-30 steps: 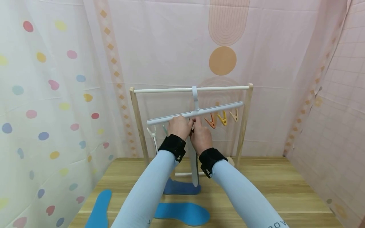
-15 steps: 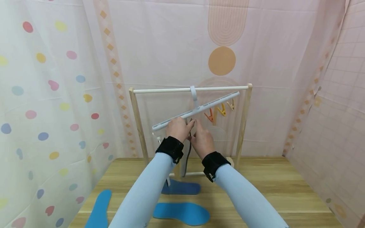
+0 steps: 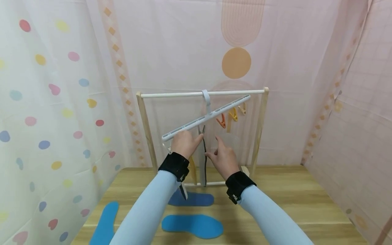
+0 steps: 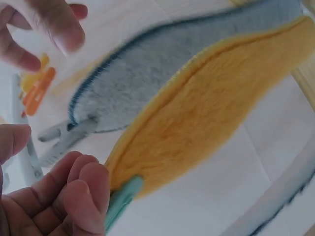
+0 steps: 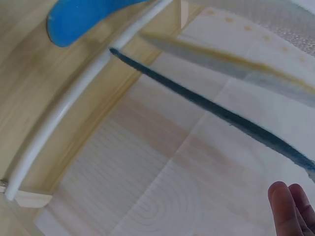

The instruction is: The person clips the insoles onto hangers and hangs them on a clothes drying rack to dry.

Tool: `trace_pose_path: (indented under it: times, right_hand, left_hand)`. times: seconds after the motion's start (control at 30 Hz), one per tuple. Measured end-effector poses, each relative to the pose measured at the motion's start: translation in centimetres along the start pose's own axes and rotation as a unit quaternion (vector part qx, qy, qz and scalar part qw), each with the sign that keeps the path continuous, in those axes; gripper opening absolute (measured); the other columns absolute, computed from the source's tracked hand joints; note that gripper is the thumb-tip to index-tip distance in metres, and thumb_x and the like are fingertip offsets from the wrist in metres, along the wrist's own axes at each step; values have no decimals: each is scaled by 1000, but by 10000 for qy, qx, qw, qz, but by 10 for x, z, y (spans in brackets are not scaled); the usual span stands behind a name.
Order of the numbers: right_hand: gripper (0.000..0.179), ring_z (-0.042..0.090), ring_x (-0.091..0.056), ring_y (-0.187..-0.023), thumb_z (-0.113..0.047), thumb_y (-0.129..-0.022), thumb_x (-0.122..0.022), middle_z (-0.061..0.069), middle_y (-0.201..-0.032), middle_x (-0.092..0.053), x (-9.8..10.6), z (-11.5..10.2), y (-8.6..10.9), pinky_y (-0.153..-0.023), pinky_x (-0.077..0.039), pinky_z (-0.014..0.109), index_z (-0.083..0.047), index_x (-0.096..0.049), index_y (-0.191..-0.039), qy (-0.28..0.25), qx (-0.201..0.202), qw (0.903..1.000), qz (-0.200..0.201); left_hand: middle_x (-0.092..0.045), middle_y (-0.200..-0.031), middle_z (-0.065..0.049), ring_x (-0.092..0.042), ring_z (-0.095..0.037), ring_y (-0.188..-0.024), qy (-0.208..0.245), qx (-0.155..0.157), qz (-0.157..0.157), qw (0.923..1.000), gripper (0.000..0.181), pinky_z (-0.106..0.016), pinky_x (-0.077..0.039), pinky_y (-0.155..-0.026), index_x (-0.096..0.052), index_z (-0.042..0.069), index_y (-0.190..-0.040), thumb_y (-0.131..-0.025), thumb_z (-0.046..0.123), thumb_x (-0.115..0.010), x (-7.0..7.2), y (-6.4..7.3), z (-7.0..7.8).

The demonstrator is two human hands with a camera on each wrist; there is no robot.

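Grey insole [image 3: 201, 166] hangs from a grey clip [image 3: 201, 129] below a slanted hanger [image 3: 200, 120]

In the head view, the hanger is hooked on the upper rod [image 3: 171, 95], its end on your left lower; I judge that a knock from your left hand [image 3: 185, 143], near that end, could tip it further, or make the hook slide along the rod; your right hand [image 3: 224, 159] is beside the grey insole, thumb and forefinger well apart, with nothing seen between them; if it brushes the insole, this could turn and slip from the clip.

In the left wrist view, the grey insole looks fuzzy, with a dark blue edge; the clip bites only its rounded end, so a too shallow bite would be the likely cause of a fall; the yellow insole [image 4: 197, 118] hangs just beside, by a green clip [image 4: 125, 196]; your left fingers are loosely bent, the thumb away from them; whether they touch the green clip, I cannot tell.

In the right wrist view, the grey insole is seen edge-on, thin and dark; only fingertips [image 5: 283, 201] of your right hand appear, near it but apart.
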State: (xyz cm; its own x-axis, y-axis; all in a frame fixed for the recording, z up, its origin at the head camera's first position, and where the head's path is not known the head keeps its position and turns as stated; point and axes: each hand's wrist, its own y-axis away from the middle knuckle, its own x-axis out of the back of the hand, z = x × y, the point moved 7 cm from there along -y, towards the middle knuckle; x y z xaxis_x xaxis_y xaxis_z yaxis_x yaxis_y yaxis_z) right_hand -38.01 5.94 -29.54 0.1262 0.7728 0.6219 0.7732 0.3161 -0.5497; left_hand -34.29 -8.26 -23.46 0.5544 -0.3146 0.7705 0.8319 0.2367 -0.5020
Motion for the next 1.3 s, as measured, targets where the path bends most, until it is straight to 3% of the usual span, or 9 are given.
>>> trace_pose_path:
  times: [0.2,0.47,0.73,1.07,1.3]
  right_hand:
    - [72,8,-54,-53,-28,-89,-77,0,-70,-64,1,7,8,-56,-48,30,1,-43,-145,173,13,9998,-67]
    - [65,7,-53,-52,-27,-89,-77,-1,-68,-63,2,17,20,-54,-47,29,1,-48,-140,173,13,9997,-148]
    - [58,7,-53,-52,-29,-88,-77,-3,-67,-62,0,27,35,-56,-48,31,2,-56,-133,207,-157,9994,-215]
    - [44,10,-58,-58,-31,-87,-78,2,-73,-66,-2,35,51,-58,-51,33,2,-68,-114,469,-179,9981,-351]
    - [43,17,-66,-69,-33,-87,-77,6,-82,-71,-4,43,68,-62,-52,35,2,-70,-111,386,-249,9978,-476]
  left_hand:
    - [-31,-43,4,-34,-12,-37,295,48,-103,9995,62,-25,-26,-40,-41,12,-46,-96,40,-64,2,8,-9]
    - [-32,-41,4,-36,-12,-37,247,-69,-160,9995,62,-25,-27,-40,-45,12,-45,-98,41,-62,2,19,-18]
    - [-40,-41,4,-42,-12,-38,383,-119,-187,9990,58,-26,-31,-41,-58,9,-47,-97,39,-64,-3,31,-28]
    - [-26,-42,7,-28,-9,-38,420,-199,-306,9984,63,-25,-23,-41,-38,14,-44,-97,37,-64,-11,46,-45]
    - [-28,-42,7,-30,-10,-39,405,52,-462,9981,61,-25,-24,-41,-45,13,-45,-97,38,-63,-15,58,-55]
